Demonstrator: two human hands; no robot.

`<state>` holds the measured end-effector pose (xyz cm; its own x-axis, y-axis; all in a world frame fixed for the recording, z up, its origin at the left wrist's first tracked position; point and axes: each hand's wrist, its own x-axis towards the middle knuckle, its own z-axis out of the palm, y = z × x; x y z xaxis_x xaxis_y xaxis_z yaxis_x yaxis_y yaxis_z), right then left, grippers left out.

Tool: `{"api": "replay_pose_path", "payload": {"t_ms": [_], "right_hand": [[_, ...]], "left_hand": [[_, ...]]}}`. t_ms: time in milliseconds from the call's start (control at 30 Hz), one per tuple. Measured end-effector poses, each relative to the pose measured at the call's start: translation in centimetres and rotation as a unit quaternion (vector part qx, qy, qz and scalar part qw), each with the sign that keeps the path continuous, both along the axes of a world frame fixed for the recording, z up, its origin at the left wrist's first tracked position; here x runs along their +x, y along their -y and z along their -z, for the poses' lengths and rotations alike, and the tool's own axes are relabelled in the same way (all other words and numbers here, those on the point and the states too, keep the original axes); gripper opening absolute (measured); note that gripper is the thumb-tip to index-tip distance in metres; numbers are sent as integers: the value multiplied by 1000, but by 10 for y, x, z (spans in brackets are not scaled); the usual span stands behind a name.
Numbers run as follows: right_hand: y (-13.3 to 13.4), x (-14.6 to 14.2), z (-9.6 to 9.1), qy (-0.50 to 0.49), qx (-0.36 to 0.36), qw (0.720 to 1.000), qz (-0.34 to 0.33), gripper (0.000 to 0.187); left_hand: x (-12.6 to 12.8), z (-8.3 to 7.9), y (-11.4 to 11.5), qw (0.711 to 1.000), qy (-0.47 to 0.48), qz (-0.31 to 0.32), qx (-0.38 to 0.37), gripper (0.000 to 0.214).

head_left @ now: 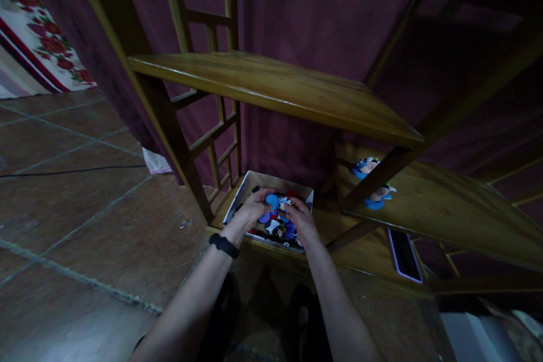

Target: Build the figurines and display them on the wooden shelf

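Low on the wooden shelf unit stands an open white box point(238, 194), filled with small colourful toy figures point(280, 231) in black, red, white and purple. Both of my hands are inside it, near its middle. My left hand point(253, 208), with a black band at the wrist, has its fingers curled around a toy figure with a bright blue part point(272, 201). From the other side my right hand point(299, 217) closes on the same figure. The fingertips are small and dim, and partly hidden among the toys.
A wooden shelf board point(271, 87) juts out above the box. On a shelf to the right stand two blue-based figures point(373, 198), partly behind a slanted post. A phone point(405, 254) lies on the lower board. A dark cable point(76, 171) crosses the tiled floor at left.
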<state>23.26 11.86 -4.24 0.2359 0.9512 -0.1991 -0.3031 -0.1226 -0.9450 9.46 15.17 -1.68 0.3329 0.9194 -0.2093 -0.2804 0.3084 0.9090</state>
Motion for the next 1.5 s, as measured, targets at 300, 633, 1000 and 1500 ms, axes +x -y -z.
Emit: {"api": "replay_pose_path", "payload": {"t_ms": [300, 633, 1000, 1500], "right_hand": [[-3, 3, 4, 212, 62, 975, 24, 33], [-3, 9, 3, 139, 24, 990, 29, 42], [1, 10, -1, 200, 48, 979, 12, 41], [-1, 20, -4, 273, 72, 958, -52, 33]], "left_hand": [[10, 3, 1, 1000, -20, -1, -3, 48], [13, 9, -2, 997, 10, 68, 21, 27], [16, 12, -2, 1000, -14, -12, -21, 35], [9, 10, 0, 995, -6, -50, -87, 28]]}}
